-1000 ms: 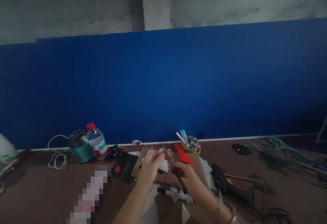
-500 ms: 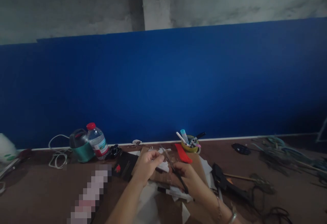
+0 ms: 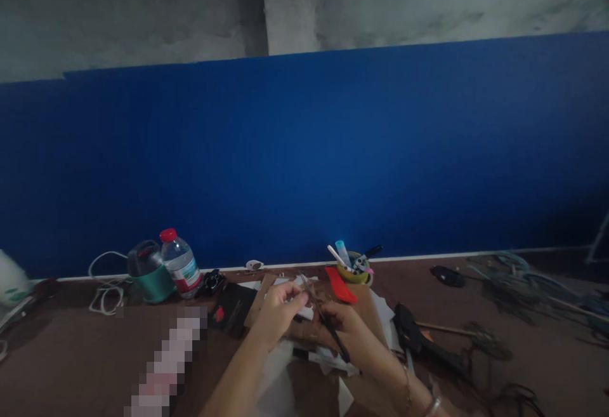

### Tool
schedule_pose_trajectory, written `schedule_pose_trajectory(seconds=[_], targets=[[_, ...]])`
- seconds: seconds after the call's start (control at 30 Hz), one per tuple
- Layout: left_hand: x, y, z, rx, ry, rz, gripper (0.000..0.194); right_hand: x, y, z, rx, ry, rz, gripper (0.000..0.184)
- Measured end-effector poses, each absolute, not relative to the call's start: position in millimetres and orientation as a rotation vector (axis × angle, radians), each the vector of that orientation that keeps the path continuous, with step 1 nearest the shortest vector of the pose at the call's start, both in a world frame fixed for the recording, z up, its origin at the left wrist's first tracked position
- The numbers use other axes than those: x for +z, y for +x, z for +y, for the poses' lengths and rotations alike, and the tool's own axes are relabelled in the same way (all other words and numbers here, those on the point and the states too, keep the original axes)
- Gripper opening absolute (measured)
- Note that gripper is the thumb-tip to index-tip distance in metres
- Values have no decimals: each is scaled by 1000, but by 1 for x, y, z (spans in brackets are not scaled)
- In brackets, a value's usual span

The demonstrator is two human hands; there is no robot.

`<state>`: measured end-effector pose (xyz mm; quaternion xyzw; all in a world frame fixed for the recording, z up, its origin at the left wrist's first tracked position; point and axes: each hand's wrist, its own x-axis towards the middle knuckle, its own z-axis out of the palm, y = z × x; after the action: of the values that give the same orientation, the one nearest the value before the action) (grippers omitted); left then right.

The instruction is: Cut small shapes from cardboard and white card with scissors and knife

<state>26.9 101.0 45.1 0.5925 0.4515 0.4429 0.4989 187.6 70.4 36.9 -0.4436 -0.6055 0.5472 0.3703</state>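
Observation:
My right hand [image 3: 349, 328] grips a pair of dark scissors [image 3: 320, 314] whose blades point up and left toward the left hand. My left hand [image 3: 278, 311] pinches a small white piece of paper [image 3: 304, 311] right at the blades. Both hands hover over a brown cardboard sheet [image 3: 366, 306] and several white paper scraps [image 3: 328, 360] on the brown table [image 3: 71, 353].
A water bottle [image 3: 179, 263] with a red cap and a green container [image 3: 148, 274] stand at the left by a white cable [image 3: 102, 293]. A yellow cup of pens [image 3: 353, 264], a red strip [image 3: 340, 285], a black glue gun [image 3: 423, 341] and tangled cords [image 3: 523, 284] lie to the right. A blue wall rises behind.
My left hand has shifted slightly lower and closer to the scissor blades with the paper; the right hand has stayed nearly in place.

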Motion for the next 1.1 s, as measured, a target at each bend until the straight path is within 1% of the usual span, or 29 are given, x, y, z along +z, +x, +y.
schedule_pose_trajectory(seconds=[0.2,0.43,0.57,0.73,0.83,0.9,1.0,1.1], targets=[[46,22,103,1016,1380,1034,21,38,188,70,1406,-1123,-1556,15],[45,12,106,942,1375,964,21,39,190,68,1397,-1157,-1638,19],[50,10,105,880,1313,905,23,44,187,67,1406,-1161,-1669,25],[54,4,104,830,1304,941,24,33,184,66,1413,-1170,-1649,28],[54,1,106,851,1284,959,20,25,184,67,1473,-1232,-1575,27],[54,2,107,898,1274,984,17,23,185,69,1505,-1222,-1539,30],[54,9,106,1008,1262,1035,17,25,185,71,1458,-1147,-1497,35],[56,19,101,1105,1287,1088,19,28,183,71,1358,-1060,-1464,33]])
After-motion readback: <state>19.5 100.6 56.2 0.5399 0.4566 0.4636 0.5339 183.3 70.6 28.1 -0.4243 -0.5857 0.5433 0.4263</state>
